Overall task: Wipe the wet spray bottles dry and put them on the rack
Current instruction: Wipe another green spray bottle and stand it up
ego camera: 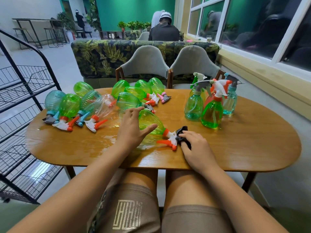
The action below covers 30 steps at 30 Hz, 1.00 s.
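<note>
Head view: a green spray bottle point(151, 122) lies on its side on the desk point(244, 148), just in front of the person, its orange-and-white trigger head pointing right. The right hand point(196, 146) rests there with its fingers point(186, 134) curled over a black cloth point(182, 131) pressed against the trigger head, apparently to dry the nozzle, the fiddliest part. The left hand point(133, 130) is over the bottle's body with fingers spread wide and holding nothing, probably to steady it so it does not roll. Whether the palm actually touches the plastic cannot be told. More bottles point(80, 108) lie on their sides across the far left of the desk, near a glossy wet film, so they likely await wiping. A cluster of upright bottles point(212, 111) stands well apart on the right, perhaps already dried. The black wire rack point(28, 105) stands beside the desk on the left, within reach. Its left side and top are cut off by the frame's edge. Most of the cloth is hidden under the right hand, and the left hand covers part of the bottle's body.
</note>
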### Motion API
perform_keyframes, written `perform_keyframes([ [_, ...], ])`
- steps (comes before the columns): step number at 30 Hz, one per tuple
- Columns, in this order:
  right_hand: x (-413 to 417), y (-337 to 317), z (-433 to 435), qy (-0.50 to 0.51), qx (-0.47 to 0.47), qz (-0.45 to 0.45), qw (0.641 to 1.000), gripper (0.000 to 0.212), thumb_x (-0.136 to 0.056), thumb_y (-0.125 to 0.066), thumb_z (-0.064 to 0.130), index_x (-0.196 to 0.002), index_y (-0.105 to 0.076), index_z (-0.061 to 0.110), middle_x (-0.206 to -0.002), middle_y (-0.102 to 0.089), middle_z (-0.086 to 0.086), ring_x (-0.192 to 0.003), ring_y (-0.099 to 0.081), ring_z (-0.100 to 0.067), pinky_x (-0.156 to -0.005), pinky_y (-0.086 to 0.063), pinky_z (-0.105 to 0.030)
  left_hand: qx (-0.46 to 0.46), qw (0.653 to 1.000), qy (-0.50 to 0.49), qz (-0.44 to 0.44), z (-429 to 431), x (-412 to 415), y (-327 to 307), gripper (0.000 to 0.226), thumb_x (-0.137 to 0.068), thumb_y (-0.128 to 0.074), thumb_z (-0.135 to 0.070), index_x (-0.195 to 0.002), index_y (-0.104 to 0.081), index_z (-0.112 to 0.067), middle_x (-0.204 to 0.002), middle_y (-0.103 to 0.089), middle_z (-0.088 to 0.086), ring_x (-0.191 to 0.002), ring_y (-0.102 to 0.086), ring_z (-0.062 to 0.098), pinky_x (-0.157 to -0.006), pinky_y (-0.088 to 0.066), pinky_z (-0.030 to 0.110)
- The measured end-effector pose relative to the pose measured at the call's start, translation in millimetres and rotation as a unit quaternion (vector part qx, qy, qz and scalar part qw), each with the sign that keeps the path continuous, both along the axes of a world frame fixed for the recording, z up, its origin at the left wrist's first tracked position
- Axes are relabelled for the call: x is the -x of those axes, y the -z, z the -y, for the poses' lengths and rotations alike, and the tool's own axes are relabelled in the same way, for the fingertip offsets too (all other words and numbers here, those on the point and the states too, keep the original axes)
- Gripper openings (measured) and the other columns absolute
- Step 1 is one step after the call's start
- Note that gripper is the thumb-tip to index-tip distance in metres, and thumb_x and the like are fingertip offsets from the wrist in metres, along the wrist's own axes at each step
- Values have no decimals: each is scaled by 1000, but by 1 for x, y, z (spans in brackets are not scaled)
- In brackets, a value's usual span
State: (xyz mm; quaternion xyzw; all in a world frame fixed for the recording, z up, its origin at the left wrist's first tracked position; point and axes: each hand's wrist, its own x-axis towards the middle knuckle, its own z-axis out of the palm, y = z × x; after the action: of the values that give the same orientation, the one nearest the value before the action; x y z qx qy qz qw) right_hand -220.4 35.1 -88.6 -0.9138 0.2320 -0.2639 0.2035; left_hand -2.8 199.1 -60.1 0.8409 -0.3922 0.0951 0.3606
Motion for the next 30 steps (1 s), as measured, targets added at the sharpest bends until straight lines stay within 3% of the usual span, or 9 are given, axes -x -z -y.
perform_keyframes([
  [3, 1, -4, -4, 2, 0, -31, 1000, 45, -92, -62, 31, -136, -67, 25, -141, -63, 8, -129, -52, -16, -113, -42, -39, -78, 989, 40, 119, -3, 0, -18, 91, -80, -70, -80, -156, -39, -41, -163, -33, -1, -152, -30, 24, -123, -33, 54],
  [6, 1, -6, -7, -2, 3, -51, 999, 53, -88, -65, 35, -140, -63, 25, -143, -59, 9, -129, -49, -15, -113, -41, -36, -190, 950, 102, 224, -4, -1, -34, 94, -77, -71, -80, -158, -36, -46, -168, -28, -7, -158, -21, 23, -126, -24, 55],
  [9, 1, -7, -6, -6, -7, -59, 998, 56, -87, -65, 38, -142, -61, 26, -145, -57, 10, -131, -48, -13, -113, -42, -35, -268, 915, 140, 266, 2, 0, -42, 97, -80, -77, -72, -161, -29, -48, -171, -28, -6, -159, -21, 25, -128, -18, 49],
  [13, 1, -9, -6, -14, -16, -60, 998, 58, -84, -61, 41, -141, -60, 27, -147, -54, 10, -133, -47, -13, -113, -43, -36, -321, 884, 124, 316, 8, 3, -50, 102, -82, -88, -45, -163, -27, -43, -171, -28, 1, -158, -24, 29, -128, -24, 51],
  [16, 1, -9, -6, -14, -28, -60, 998, 55, -87, -64, 38, -142, -59, 29, -155, -45, 11, -141, -41, -12, -117, -40, -38, -334, 872, 110, 341, 12, 5, -51, 102, -84, -88, -25, -163, -26, -39, -169, -29, 6, -157, -25, 32, -125, -31, 50],
  [19, 1, -9, -4, -16, -28, -68, 997, 57, -86, -61, 39, -142, -58, 29, -154, -46, 12, -140, -42, -12, -117, -41, -39, -327, 869, 107, 355, 14, 6, -50, 99, -85, -85, -18, -162, -27, -38, -166, -32, 7, -155, -29, 32, -122, -34, 48],
  [26, 0, -7, -3, -10, -19, -66, 998, 58, -87, -63, 37, -144, -57, 28, -148, -52, 11, -135, -46, -10, -114, -44, -37, -310, 872, 100, 365, 17, 3, -45, 94, -85, -86, -22, -159, -31, -35, -162, -38, 8, -150, -36, 32, -117, -40, 47],
  [30, 0, -7, -4, -10, -21, -61, 998, 56, -88, -62, 35, -143, -59, 28, -147, -53, 12, -134, -47, -9, -113, -44, -35, -289, 890, 81, 343, 12, -4, -49, 99, -78, -91, -36, -158, -33, -35, -160, -42, 7, -146, -41, 31, -114, -43, 48],
])
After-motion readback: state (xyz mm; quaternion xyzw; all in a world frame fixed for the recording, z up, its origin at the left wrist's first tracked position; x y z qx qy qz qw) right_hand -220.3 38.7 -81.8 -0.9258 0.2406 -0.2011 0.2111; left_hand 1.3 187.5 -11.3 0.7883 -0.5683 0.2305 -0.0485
